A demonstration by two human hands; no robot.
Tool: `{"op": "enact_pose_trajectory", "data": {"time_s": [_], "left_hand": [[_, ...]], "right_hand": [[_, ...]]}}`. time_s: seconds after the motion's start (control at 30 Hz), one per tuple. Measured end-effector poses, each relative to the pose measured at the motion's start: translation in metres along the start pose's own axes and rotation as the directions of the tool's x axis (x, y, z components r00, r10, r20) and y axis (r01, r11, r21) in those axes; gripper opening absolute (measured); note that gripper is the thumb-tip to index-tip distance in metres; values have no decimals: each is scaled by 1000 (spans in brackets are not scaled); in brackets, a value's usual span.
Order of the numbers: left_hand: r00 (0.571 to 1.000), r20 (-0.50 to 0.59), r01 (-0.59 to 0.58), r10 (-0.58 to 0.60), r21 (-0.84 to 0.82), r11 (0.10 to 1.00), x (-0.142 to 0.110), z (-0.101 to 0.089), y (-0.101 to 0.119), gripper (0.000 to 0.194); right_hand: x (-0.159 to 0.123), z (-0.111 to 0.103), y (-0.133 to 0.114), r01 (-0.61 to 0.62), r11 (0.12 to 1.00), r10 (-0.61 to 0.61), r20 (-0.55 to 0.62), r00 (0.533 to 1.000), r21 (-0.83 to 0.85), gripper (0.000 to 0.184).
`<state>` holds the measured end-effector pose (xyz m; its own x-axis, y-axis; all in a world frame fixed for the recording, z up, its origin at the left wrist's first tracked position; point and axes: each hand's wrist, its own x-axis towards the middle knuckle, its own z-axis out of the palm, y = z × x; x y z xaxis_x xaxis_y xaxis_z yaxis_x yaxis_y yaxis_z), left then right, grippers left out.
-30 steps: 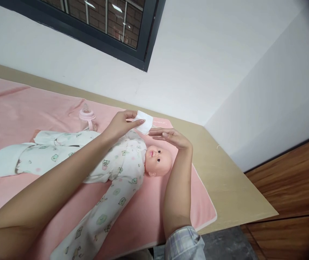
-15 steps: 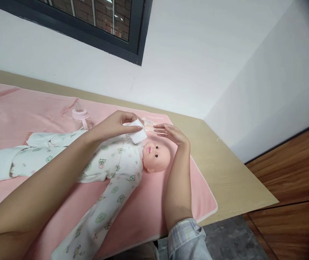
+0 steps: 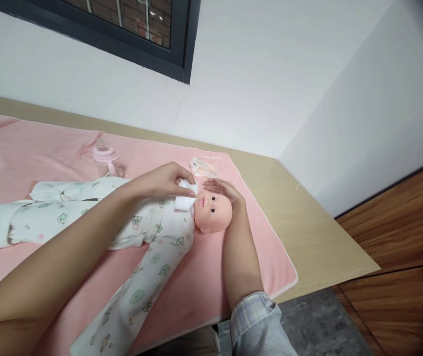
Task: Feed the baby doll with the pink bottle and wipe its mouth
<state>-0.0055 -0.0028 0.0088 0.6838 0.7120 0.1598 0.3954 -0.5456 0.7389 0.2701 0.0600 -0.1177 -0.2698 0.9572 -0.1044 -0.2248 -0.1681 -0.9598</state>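
A baby doll [image 3: 215, 212] in white printed pajamas lies on its back on a pink blanket [image 3: 196, 287], its head to the right. My left hand [image 3: 172, 180] pinches a folded white cloth or tissue [image 3: 187, 201] between thumb and fingers, at the doll's chin and neck. My right hand [image 3: 226, 190] lies along the far side of the doll's head, its fingers stretched toward the cloth. The palm is partly hidden behind the head.
Behind the doll, a clear plastic packet [image 3: 202, 168] lies on the blanket. A baby bottle [image 3: 105, 155] with a pink collar and handles stands near the doll's legs. The wooden table [image 3: 296, 237] meets the wall under a dark-framed window [image 3: 182, 54].
My left hand has lowered the white cloth to the doll's chin. My right hand has come down from above to the side of the doll's head, uncovering the packet.
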Motion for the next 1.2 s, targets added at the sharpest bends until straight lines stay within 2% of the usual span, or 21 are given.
{"op": "enact_pose_trajectory", "data": {"time_s": [0.13, 0.57, 0.77, 0.97, 1.2], "left_hand": [[997, 78, -5, 0, 64, 998, 2, 10, 0, 28], [989, 146, -64, 36, 190, 980, 4, 24, 2, 19], [989, 120, -120, 90, 270, 955, 3, 24, 5, 15], [994, 73, -103, 83, 346, 932, 2, 20, 4, 14], [996, 45, -88, 77, 405, 910, 1, 19, 7, 14]], "right_hand": [[6, -3, 2, -12, 1000, 12, -16, 1000, -1, 23], [10, -9, 9, 27, 999, -25, 57, 998, -34, 31], [16, -13, 14, 40, 999, -39, 64, 997, -10, 30], [23, -16, 18, 54, 998, -55, 57, 997, 9, 27], [14, -11, 14, 41, 999, -42, 33, 999, 19, 27]]}}
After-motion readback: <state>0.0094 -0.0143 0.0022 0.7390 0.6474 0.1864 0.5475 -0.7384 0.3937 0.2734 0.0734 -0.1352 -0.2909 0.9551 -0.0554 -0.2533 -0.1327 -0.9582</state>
